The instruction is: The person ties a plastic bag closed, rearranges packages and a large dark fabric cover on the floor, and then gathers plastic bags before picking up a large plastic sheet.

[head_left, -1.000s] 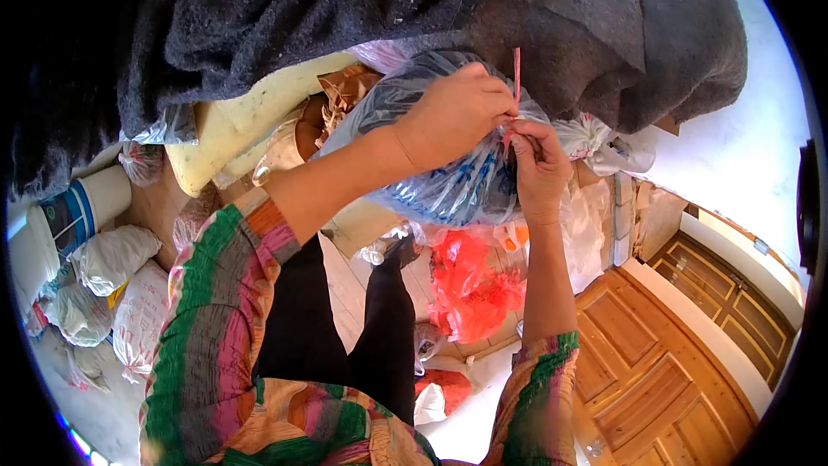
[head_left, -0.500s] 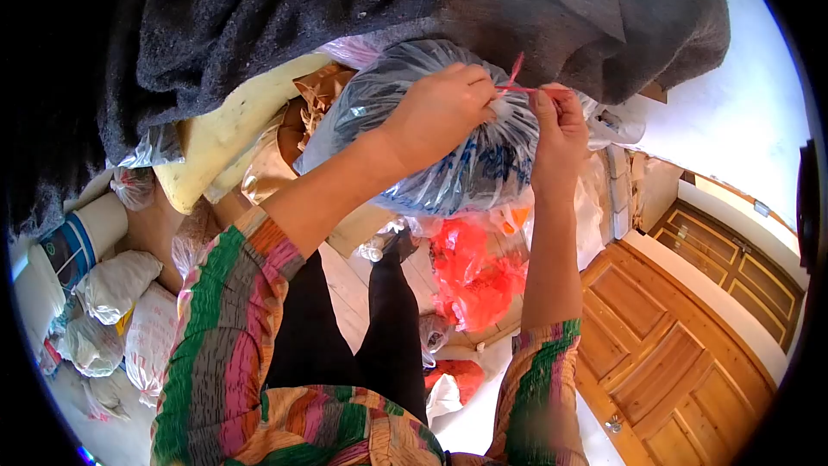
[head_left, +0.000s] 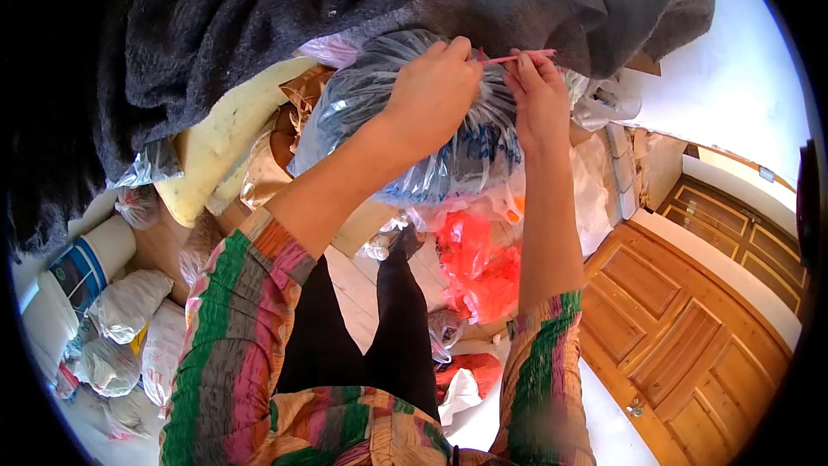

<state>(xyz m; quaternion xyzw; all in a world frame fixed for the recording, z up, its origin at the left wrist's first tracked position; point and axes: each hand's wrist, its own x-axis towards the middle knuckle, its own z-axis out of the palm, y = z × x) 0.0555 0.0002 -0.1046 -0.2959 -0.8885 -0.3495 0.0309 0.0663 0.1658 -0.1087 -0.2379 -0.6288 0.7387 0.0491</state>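
Observation:
A full, clear plastic bag with dark and blue contents sits in front of me, its top gathered into folds. Across the gathered neck runs a thin pink tie string. My right hand pinches the string between thumb and fingers, and an end sticks out to the right past the fingertips. My left hand is closed at the left side of the neck, where the string reaches its fingers. Those fingertips are partly hidden behind the hand.
Dark grey blanket cloth hangs over the pile just beyond the bag. Below lie red plastic bags. White sacks and a white bucket stand at the left. A wooden door is at the lower right.
The pink string's end now points right instead of standing up near the neck. My right hand has shifted up and slightly left, and my left hand has moved up slightly.

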